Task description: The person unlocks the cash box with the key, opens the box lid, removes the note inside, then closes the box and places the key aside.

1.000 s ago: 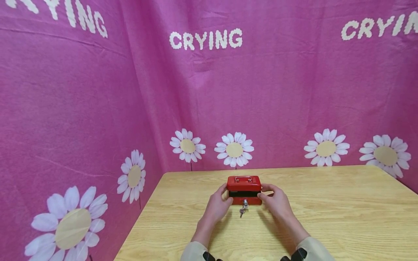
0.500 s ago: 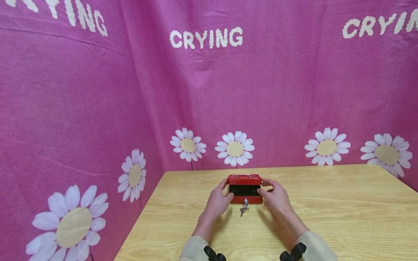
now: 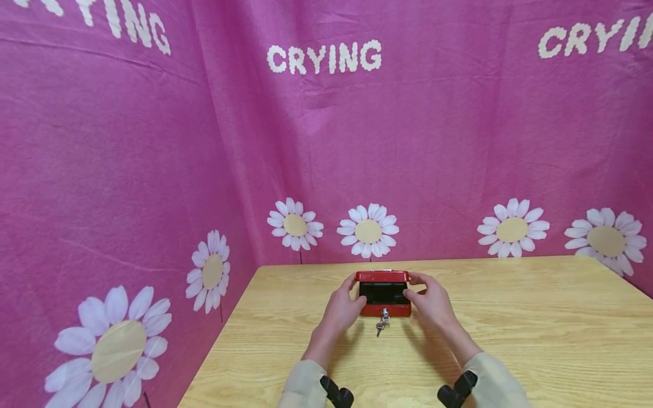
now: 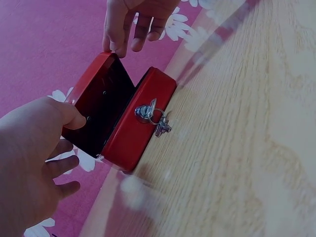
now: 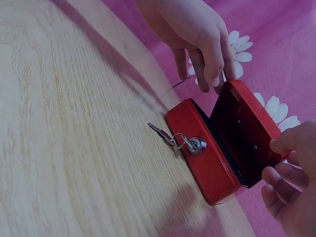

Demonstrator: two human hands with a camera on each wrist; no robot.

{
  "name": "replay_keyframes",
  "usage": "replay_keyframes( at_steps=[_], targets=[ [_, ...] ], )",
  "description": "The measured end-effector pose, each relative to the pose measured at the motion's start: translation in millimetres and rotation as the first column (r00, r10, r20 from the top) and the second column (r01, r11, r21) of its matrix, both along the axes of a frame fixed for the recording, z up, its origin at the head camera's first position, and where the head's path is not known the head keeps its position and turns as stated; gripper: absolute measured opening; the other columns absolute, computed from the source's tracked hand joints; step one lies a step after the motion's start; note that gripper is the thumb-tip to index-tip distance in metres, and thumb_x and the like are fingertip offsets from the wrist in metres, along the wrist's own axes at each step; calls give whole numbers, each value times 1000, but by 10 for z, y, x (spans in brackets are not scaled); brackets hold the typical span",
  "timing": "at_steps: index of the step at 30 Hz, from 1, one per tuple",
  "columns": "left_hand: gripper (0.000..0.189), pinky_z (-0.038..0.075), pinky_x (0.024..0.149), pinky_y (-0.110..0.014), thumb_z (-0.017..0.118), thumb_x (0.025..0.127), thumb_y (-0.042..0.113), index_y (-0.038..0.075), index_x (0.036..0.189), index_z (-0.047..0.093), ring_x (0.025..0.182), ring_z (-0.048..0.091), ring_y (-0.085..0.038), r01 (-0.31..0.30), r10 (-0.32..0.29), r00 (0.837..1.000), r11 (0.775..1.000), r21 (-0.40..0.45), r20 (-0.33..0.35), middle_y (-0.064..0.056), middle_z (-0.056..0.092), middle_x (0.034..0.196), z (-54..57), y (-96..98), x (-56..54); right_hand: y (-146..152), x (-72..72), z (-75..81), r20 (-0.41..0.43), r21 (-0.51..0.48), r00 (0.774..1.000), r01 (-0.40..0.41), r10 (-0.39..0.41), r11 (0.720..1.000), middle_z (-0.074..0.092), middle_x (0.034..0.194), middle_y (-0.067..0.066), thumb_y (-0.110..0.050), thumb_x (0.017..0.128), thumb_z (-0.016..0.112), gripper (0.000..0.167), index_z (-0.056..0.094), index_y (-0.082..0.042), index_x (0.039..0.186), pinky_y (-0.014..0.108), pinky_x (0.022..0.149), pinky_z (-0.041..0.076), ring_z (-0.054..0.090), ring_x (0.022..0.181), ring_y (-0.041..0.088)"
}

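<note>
A small red metal cash box [image 3: 372, 311] sits on the table, its lid [image 3: 382, 276] tilted up and back, showing the black interior. My left hand [image 3: 339, 309] pinches the lid's left edge, thumb inside the rim, as the left wrist view shows. At the opposite edge, my right hand [image 3: 433, 303] grips the lid with its thumb [image 5: 282, 143] on the rim and fingers behind. A key stands in the silver lock [image 4: 143, 112] on the front face, with a second key [image 4: 163, 128] hanging from its ring. The carrying handle on the lid's top is mostly hidden.
The light wood table [image 3: 535, 328] extends to both sides of the box. Behind it and at the left hang pink cloth walls [image 3: 433, 141] printed with white daisies and lettering. Black straps [image 3: 336, 391] cross the sleeves at the wrists.
The lid has swung from slightly raised to wide up and back, with both hands moving along at its edges. More of the black interior shows. The box base stays put.
</note>
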State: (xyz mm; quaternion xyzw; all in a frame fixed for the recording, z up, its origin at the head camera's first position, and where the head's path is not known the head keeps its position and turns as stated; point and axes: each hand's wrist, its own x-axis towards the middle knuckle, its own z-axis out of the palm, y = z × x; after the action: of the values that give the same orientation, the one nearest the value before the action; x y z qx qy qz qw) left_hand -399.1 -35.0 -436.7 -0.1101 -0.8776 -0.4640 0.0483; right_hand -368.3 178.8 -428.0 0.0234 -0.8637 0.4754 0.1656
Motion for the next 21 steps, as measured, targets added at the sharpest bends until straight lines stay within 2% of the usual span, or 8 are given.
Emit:
replay_keyframes(
  at_steps=[10, 17, 21],
  targets=[
    [66, 37, 116, -53, 59, 96, 21, 20, 156, 32, 143, 42, -29, -7, 7, 1000, 1000, -21, 10, -6, 45, 155, 44, 4, -35, -15, -44, 41, -11, 31, 1000, 5, -5, 1000, 61, 125, 22, -13, 91, 65, 51, 54, 2, 139, 27, 71, 49, 66, 94, 31],
    [67, 39, 114, -53, 60, 95, 20, 20, 156, 32, 141, 44, -30, 7, -7, 1000, 1000, -25, -8, -8, 45, 154, 69, -1, -61, -21, -61, 79, -44, 56, 999, 13, -11, 998, 60, 123, 23, -10, 89, 66, 51, 55, 3, 137, 31, 76, 52, 68, 93, 31],
    [68, 39, 114, -53, 60, 96, 20, 22, 157, 30, 141, 43, -29, 3, -3, 1000, 1000, -26, 17, -7, 44, 155, 74, 7, -72, -22, -70, 86, -47, 60, 999, 15, -12, 998, 60, 123, 23, -10, 88, 66, 52, 54, 2, 138, 32, 77, 53, 69, 92, 31]
  ],
)
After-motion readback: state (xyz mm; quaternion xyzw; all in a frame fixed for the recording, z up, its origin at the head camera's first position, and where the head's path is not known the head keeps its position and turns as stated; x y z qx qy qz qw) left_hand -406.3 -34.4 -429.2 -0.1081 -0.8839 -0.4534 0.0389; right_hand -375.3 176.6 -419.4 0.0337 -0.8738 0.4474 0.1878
